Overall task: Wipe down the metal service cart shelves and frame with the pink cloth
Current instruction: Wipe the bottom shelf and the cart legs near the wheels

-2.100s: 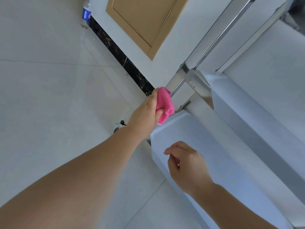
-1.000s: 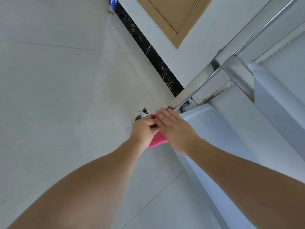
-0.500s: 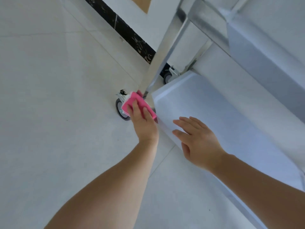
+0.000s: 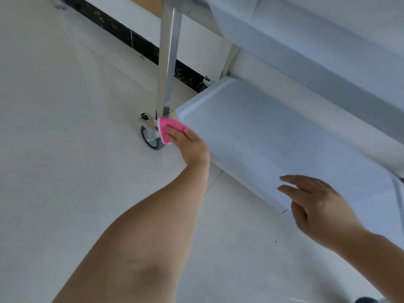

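Note:
My left hand (image 4: 188,143) presses the pink cloth (image 4: 169,130) against the foot of the cart's near-left metal post (image 4: 167,57), just above the grey caster wheel (image 4: 149,138). The cloth sits at the left corner of the bottom shelf (image 4: 262,136), which is pale and bare. My right hand (image 4: 317,206) hovers with fingers spread over the shelf's front edge, holding nothing. The upper shelf (image 4: 306,40) overhangs at the top right.
Pale floor tiles (image 4: 65,127) spread to the left and front. A black skirting strip (image 4: 122,33) and a white wall run behind the cart. A second caster (image 4: 205,84) shows at the back left leg. A dark object (image 4: 367,300) shows at the bottom right edge.
My left hand slid the cloth down the post to its foot by the caster. My right hand met the left near the cloth, then drew back right along the bottom shelf.

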